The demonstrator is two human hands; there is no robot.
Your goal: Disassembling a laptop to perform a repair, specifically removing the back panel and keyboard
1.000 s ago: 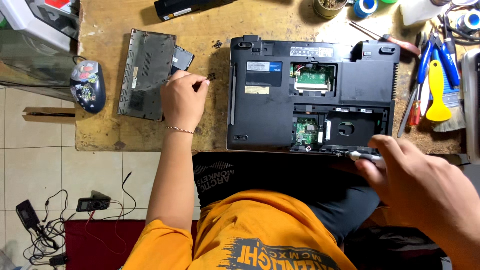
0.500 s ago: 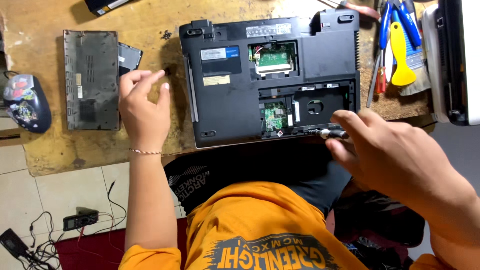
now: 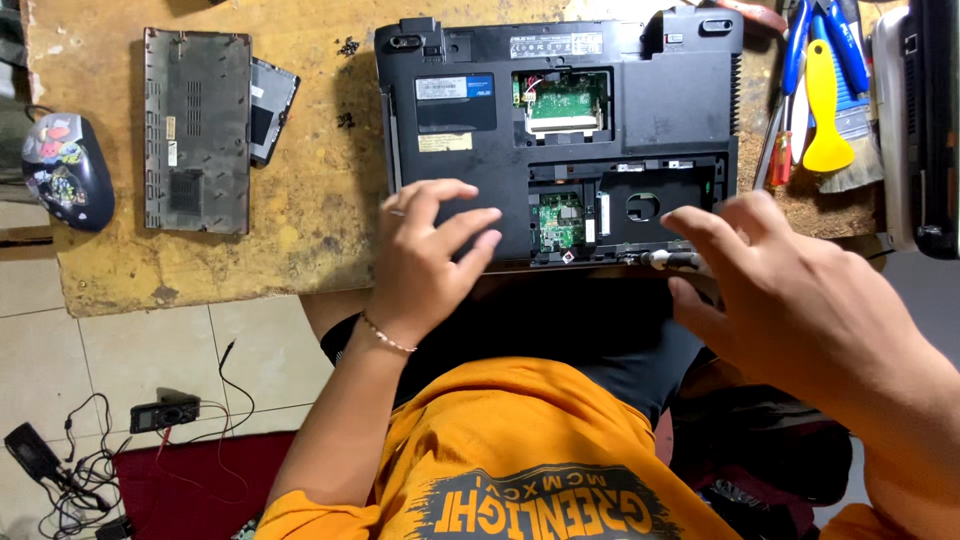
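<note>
The laptop [image 3: 560, 140] is lying upside down on the wooden desk [image 3: 310, 200], near its front edge, with its inner boards showing through the open bays. The left hand [image 3: 425, 255] is resting on the near left part of the base, with its fingers [image 3: 470, 215] spread flat and holding nothing. The right hand [image 3: 800, 300] is reaching to the near right edge, where a screwdriver [image 3: 672, 260] is lying against the case; its fingers are spread and curling around the tool, but I cannot tell whether they are gripping it firmly. To do this well, I think the left hand should be pressing the base steadily so it is not sliding, and the tip should be sitting straight in the screw before turning. The removed cover [image 3: 195, 130] is lying far to the left, some small screws [image 3: 348, 46] are lying beyond it, and a mouse [image 3: 65, 170] is at the left edge.
</note>
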